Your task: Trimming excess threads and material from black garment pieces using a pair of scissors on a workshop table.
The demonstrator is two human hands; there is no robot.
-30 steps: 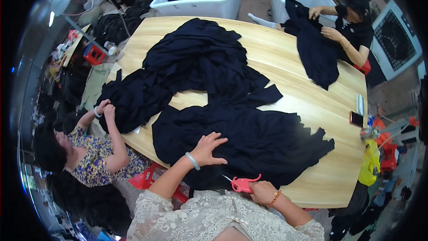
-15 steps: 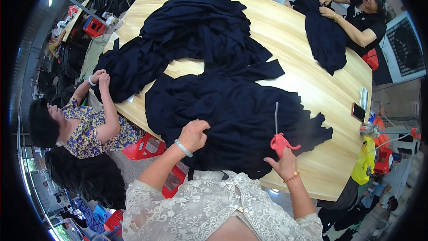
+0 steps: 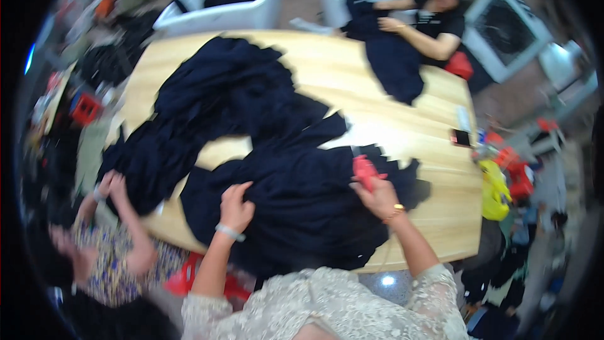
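A dark navy garment (image 3: 302, 214) lies spread over the near part of the table. My left hand (image 3: 236, 208) rests on its left side, thumb and fingers apart, with no cloth visibly gathered between them. Over the right part of the garment, my right hand (image 3: 377, 196) is closed round a red air blow gun (image 3: 365, 173). Its thin nozzle points away from me and is blurred. Farther back, a heaped pile of navy garments (image 3: 220, 88) adjoins the spread one.
The pale wooden table (image 3: 440, 214) carries a phone (image 3: 460, 137) at its right edge. A co-worker at left grips navy cloth (image 3: 148, 176); another at far right handles a navy garment (image 3: 393, 63). White bins (image 3: 220, 17) stand behind. A yellow bag (image 3: 495, 192) hangs at right.
My view has shifted, so the table sits lower and more left, and both bins show more. The blow gun's nozzle looks shorter and tilts differently. My left hand's fingers look less curled.
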